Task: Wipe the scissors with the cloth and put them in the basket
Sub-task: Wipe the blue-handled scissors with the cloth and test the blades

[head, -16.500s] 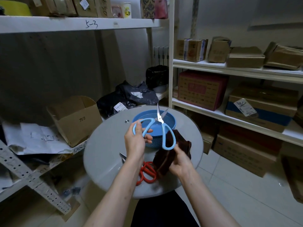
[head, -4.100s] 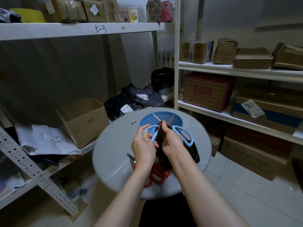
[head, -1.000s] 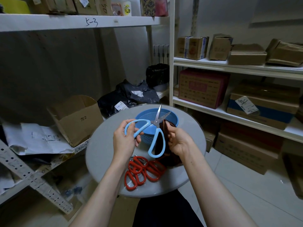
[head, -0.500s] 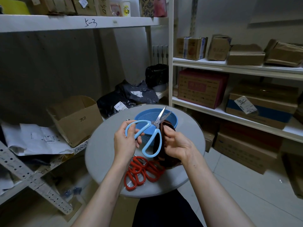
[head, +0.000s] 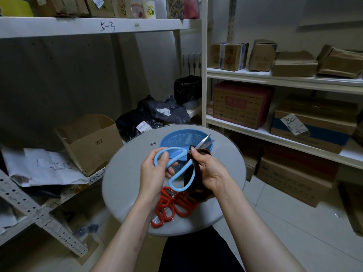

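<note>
Left hand [head: 155, 171]: fingers curled through and round the upper loop of the blue scissors [head: 172, 148], gripping it. Right hand [head: 210, 169]: thumb and fingers pinch the cloth [head: 198, 191] against the scissors near the pivot. The rest of the dark brown cloth hangs below that hand.

Blue scissors are held in the air at frame centre. The blades are slightly apart and point toward upper right. Their tips show in front of the right rim of the basket [head: 176, 140].

The basket, blue and meshed, sits at the far edge of the round grey surface [head: 125, 173].

Red scissors [head: 172, 205] lie on the surface below the hands, partly hidden by the left wrist.

Left of the surface there is an open box [head: 92, 142] on a low shelf, with papers [head: 45, 167] beside it. Black bags [head: 149, 116] sit above centre. Shelves of boxes fill the right of the frame.
</note>
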